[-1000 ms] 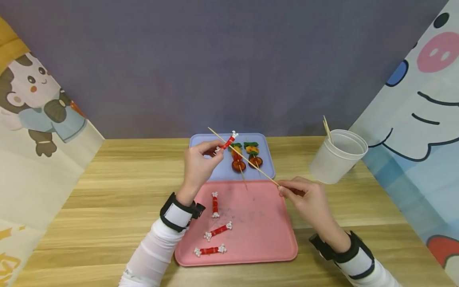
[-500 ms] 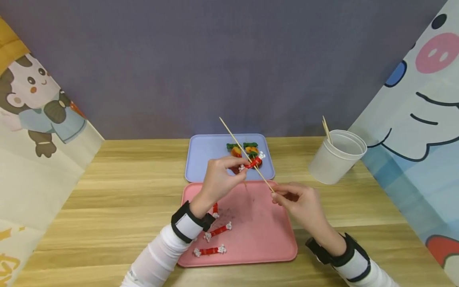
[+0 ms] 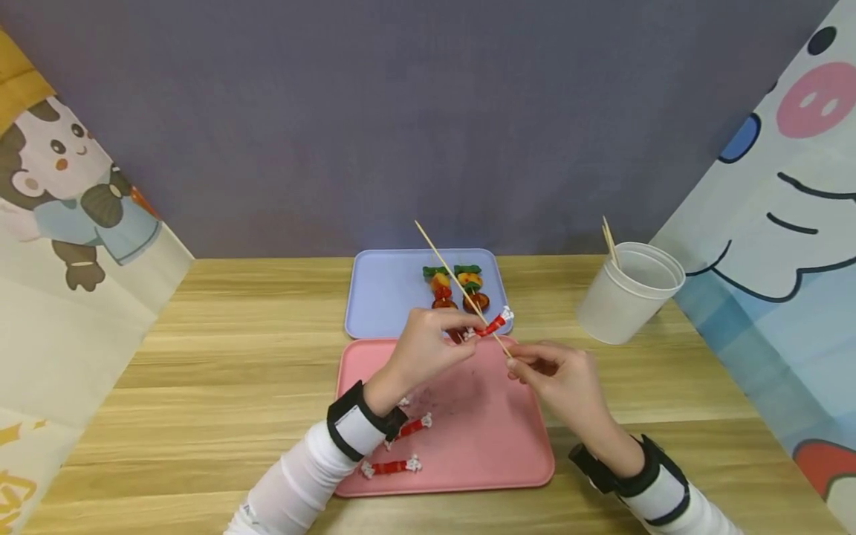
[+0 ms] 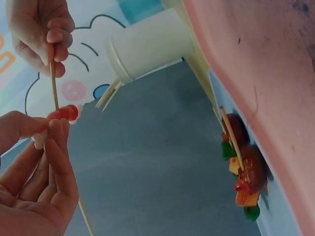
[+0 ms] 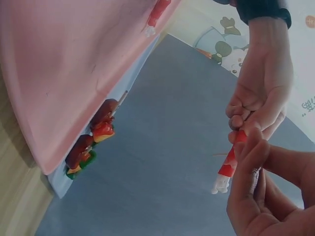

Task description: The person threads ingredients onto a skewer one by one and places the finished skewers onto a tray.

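A red piece with white knobbly ends (image 3: 497, 324), like a small toy bone, is threaded crosswise on a thin wooden skewer (image 3: 444, 264). My left hand (image 3: 428, 342) pinches one end of it between thumb and fingers. My right hand (image 3: 562, 375) grips the skewer's lower end just beyond the piece, while the long tip points up and away to the left. In the left wrist view the skewer (image 4: 53, 83) runs from the right fingers into the red piece (image 4: 66, 113). More such red pieces (image 3: 391, 467) lie on the pink tray (image 3: 495, 446), partly hidden by the left forearm.
Behind the pink tray, a pale blue tray (image 3: 381, 290) bears two loaded skewers (image 3: 471, 279) with green, yellow and brown pieces. A white tub (image 3: 618, 301) holding several bare skewers (image 3: 609, 241) stands at the back right. A grey panel (image 3: 428, 134) rises behind the table.
My left hand has moved right and nearer, sliding the red piece down the skewer toward my right hand. The skewer has turned steeper; my right hand has shifted slightly left.
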A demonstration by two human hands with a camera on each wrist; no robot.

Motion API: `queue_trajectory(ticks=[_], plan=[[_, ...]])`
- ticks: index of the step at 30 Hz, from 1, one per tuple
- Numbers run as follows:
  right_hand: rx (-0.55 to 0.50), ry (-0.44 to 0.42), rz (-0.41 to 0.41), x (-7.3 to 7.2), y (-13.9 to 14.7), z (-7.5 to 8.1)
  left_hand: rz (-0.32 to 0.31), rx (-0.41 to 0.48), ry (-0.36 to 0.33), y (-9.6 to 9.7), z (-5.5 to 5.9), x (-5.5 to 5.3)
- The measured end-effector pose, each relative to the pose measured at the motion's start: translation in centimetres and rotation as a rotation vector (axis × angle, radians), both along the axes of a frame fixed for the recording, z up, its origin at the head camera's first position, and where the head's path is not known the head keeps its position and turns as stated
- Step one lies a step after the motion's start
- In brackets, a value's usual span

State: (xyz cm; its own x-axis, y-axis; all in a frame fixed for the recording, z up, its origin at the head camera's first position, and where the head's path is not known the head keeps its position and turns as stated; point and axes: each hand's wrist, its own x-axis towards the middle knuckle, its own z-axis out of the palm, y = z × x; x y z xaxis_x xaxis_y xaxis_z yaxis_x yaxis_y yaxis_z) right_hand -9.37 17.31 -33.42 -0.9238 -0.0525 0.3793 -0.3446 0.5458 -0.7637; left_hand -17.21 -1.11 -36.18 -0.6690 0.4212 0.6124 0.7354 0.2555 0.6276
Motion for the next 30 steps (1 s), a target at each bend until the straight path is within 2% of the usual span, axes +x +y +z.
queue_trajectory(ticks=[8, 11, 15, 18, 20, 24, 30], plan=[[-0.008, -0.005, -0.001, -0.1, 0.1, -0.2, -0.008, -0.011, -0.011, 0.0, 0.1, -0.1], [-0.005, -0.013, -0.017, -0.7, 0.7, -1.2, -0.066, -0.056, -0.018, -0.5, -0.1, -0.6], [0.004, 0.003, -0.055, -1.8, 2.4, -3.1, -0.144, -0.218, -0.045, -2.1, -0.6, -1.8], [0.021, 0.007, -0.092, -2.1, 3.7, -4.0, -0.132, -0.39, -0.049, -4.0, -1.4, -2.8], [0.041, 0.016, -0.107, -2.1, 4.6, -4.3, -0.118, -0.472, -0.049, -5.3, -2.0, -3.2], [0.075, 0.047, -0.133, -2.1, 6.3, -4.9, -0.12, -0.548, -0.051, -7.3, -2.7, -3.8], [0.13, 0.09, -0.198, -2.3, 7.8, -5.3, -0.139, -0.641, 0.011, -8.7, -3.2, -4.2]])
